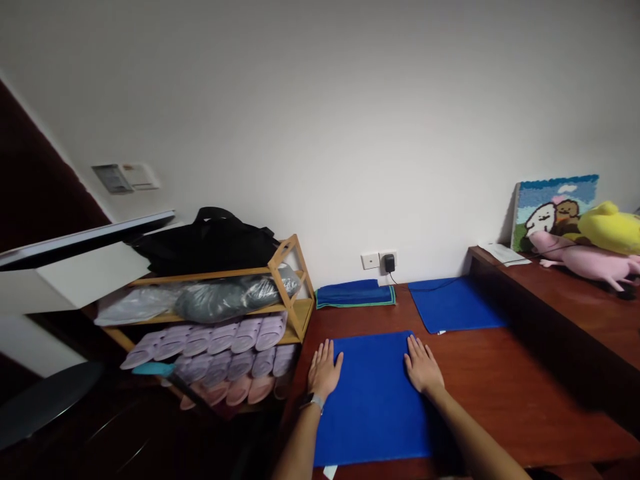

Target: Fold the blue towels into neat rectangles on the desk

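A blue cloth [373,400] lies spread flat on the reddish-brown wooden table [500,387], with a white tag at its near edge. My left hand [325,370] rests flat at its far left corner, fingers stretched out, a watch on the wrist. On the far right corner lies my right hand [423,365], palm down with the fingers extended. Behind, a folded stack of blue cloths [355,293] with green edging sits against the wall. Another blue cloth [455,305] is laid flat at the back right of the table.
Left of the table stands a wooden rack [295,293] with lilac and pink slippers [220,338], plastic-wrapped items and a black bag [210,243]. A black plug [389,263] trails a cord. On the raised right ledge are plush toys [585,257] and a picture [555,207].
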{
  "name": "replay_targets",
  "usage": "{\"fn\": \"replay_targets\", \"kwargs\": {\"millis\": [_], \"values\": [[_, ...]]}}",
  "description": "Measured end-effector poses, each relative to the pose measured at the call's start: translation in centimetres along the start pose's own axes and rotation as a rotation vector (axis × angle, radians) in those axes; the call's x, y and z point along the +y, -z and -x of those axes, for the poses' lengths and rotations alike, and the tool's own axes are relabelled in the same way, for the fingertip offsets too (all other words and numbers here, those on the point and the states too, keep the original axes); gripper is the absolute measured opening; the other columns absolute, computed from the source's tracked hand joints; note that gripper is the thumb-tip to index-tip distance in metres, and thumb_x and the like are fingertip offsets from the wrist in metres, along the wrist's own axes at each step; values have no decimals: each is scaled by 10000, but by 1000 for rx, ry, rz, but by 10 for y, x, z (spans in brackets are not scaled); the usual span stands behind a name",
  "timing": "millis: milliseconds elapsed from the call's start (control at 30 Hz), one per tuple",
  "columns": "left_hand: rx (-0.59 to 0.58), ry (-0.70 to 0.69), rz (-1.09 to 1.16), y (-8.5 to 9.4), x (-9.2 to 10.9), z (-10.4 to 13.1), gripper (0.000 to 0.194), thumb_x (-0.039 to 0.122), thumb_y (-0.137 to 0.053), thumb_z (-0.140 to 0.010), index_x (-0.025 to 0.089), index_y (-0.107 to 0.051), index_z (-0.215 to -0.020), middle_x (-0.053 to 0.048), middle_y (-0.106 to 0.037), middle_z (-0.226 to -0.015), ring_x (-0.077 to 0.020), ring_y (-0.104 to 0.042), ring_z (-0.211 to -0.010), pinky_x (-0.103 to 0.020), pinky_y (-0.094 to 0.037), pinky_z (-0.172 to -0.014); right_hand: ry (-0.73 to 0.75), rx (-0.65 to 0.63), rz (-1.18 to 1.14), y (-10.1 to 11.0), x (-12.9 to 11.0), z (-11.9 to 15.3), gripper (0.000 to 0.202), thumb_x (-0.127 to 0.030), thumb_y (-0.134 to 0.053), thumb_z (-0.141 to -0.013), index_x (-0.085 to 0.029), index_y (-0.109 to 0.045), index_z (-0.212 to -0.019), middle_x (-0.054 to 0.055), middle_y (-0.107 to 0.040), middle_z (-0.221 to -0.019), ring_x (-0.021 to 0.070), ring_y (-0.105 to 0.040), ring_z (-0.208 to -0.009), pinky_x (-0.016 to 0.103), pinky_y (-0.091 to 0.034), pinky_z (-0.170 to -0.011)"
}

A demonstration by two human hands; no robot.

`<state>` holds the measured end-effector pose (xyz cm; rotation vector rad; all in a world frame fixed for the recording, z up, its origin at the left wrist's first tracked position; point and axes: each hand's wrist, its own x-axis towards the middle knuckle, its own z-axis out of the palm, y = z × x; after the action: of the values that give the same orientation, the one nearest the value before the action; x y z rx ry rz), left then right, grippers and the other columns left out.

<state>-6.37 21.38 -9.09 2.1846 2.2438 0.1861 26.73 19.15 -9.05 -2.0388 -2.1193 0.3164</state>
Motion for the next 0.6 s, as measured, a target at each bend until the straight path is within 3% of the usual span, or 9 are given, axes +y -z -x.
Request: {"fn": "replay_targets", "kwargs": {"millis": [167,233,300,367,500,567,600], "values": [[20,-7,-9,3,2,-1,710,535,-206,-1061,154,-334,-1647,-119,-344,-1705,-290,-272,-1595,-506,-219,-1304,-4,18,-11,-3,1,-1,685,-403,-189,-1047,-97,-253,-1657,75,-242,-1729,223,-183,-1613,439,-146,-1321],[48,-23,-12,7,15,-1,701,518,-218,-1063,147,-334,-1647,-126,-363,-1696,-299,-256,-1600,-527,-191,-1310,0,20,-23,-5,1,-2,686,-405,-198,-1045,-98,-257,-1656,76,-249,-1726,224,-186,-1612,442,-149,-1321],[97,-86,17,9,44,0,690,505,-202,-1073,145,-334,-1647,-120,-361,-1699,-289,-241,-1605,-516,-182,-1317,1,17,-27,-5,1,-3,689,-407,-196,-1045,-97,-248,-1658,75,-239,-1729,224,-184,-1612,443,-149,-1321],[121,-208,83,6,89,2,689,516,-170,-1083,155,-344,-1644,-102,-353,-1705,-265,-253,-1602,-485,-199,-1321,-2,11,-19,-5,1,-3,689,-404,-183,-1046,-95,-232,-1660,70,-213,-1735,221,-178,-1614,436,-143,-1320],[-1,-415,193,-11,178,11,704,540,-115,-1086,179,-336,-1648,-83,-357,-1704,-223,-277,-1595,-450,-236,-1318,18,-8,13,-2,1,-2,677,-367,-185,-1039,-98,-233,-1658,67,-188,-1739,216,-155,-1618,420,-130,-1316],[-31,-431,205,-18,197,14,688,528,-105,-1086,203,-314,-1656,-79,-362,-1701,-227,-274,-1595,-472,-241,-1316,26,-16,20,0,1,-2,667,-334,-204,-1028,-109,-251,-1655,67,-195,-1738,214,-147,-1620,422,-128,-1314],[-33,-430,204,-20,198,14,681,525,-106,-1085,217,-305,-1659,-74,-360,-1702,-231,-270,-1596,-482,-237,-1315,23,-15,19,0,1,-2,667,-327,-213,-1025,-110,-257,-1654,69,-202,-1736,213,-147,-1620,422,-130,-1314]]}}
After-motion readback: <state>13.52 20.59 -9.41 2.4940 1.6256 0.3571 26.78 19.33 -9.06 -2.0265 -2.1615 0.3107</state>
